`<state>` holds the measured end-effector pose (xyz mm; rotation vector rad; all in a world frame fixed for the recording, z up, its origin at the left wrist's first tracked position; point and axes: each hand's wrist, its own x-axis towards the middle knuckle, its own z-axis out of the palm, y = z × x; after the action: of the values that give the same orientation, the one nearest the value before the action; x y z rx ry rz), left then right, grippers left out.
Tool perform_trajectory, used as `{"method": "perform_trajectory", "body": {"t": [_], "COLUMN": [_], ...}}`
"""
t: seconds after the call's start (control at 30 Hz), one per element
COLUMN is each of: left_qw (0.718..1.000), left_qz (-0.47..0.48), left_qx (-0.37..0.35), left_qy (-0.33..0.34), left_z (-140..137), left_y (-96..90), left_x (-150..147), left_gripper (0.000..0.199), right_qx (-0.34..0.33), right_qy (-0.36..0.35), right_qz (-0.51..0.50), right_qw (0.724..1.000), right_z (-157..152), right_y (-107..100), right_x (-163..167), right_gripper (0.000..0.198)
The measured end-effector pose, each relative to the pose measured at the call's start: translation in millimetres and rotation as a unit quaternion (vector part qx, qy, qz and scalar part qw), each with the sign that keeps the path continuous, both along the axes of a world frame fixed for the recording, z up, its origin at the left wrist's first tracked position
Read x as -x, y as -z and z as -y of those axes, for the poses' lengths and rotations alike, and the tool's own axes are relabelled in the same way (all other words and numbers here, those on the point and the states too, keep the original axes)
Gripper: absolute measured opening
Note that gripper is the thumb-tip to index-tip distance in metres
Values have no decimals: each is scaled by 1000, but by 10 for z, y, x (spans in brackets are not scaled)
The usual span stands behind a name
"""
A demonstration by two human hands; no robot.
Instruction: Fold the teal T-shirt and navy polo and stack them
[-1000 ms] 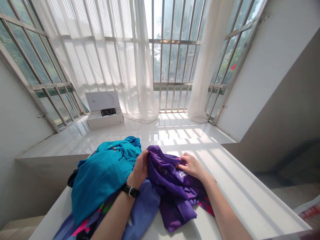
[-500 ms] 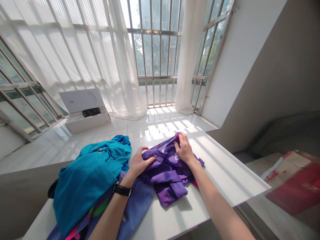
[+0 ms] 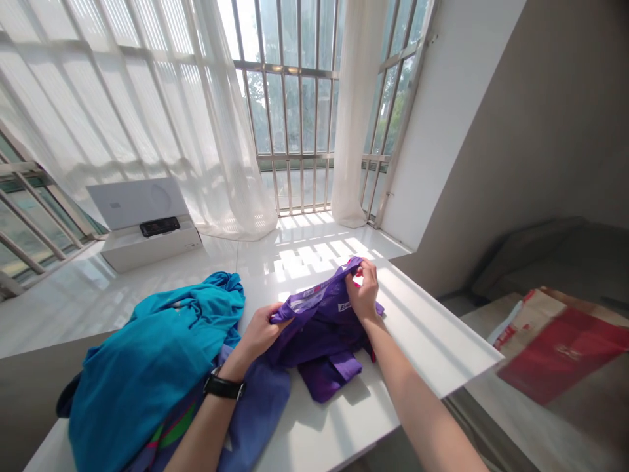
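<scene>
A purple garment (image 3: 319,341) with white printed lettering is stretched between my two hands above the white surface. My left hand (image 3: 263,330) is closed on its left edge, thumb on top. At the upper right corner my right hand (image 3: 363,288) pinches the fabric, where a bit of red trim shows. The lower part of the garment hangs in folds onto the surface. Left of it lies a heaped teal garment (image 3: 157,347), on top of a blue-violet cloth (image 3: 260,406) with green and pink patches, partly hidden by my left forearm.
An open white box (image 3: 152,248) with a black device (image 3: 160,227) stands on the white ledge (image 3: 255,255) by the barred window. Sheer curtains (image 3: 230,131) hang behind. A red and tan paper bag (image 3: 555,347) sits lower right, beyond the surface's edge.
My left hand has closed on the purple garment's left edge. The upper edge is now lifted and pulled straighter between both hands, showing more lettering. The view has turned slightly right.
</scene>
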<state>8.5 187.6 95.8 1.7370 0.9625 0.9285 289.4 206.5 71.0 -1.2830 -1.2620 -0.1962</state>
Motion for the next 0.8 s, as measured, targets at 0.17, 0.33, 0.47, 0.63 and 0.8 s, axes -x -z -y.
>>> {"method": "perform_trajectory", "body": {"t": [0.17,0.33,0.47,0.63,0.8], "left_qw": [963,902,870,840,877], "left_qz": [219,362,410,411,369], "left_qx": [152,232,274,354,298], "left_qy": [-41,-37,-29,-24,-74], "left_z": [73,112,138,192,164], "left_y": [-83,-95,-131,-206,-222], "left_x": [63,121,130,182,113], "left_gripper": [37,42,41,38,40], "right_qx": [-13,81,117,173,254], "right_qy": [7,-130,-210,-271,-339], "right_qz": [-61,-22,-138,-291,-380], "right_qw": [998,988,961,901,822], "right_z": [1,7,27,88,157], "right_y": [1,-45,-122,-182,-265], "right_x": [22,146,210,260,295], "right_gripper": [32,26,20,39,47]}}
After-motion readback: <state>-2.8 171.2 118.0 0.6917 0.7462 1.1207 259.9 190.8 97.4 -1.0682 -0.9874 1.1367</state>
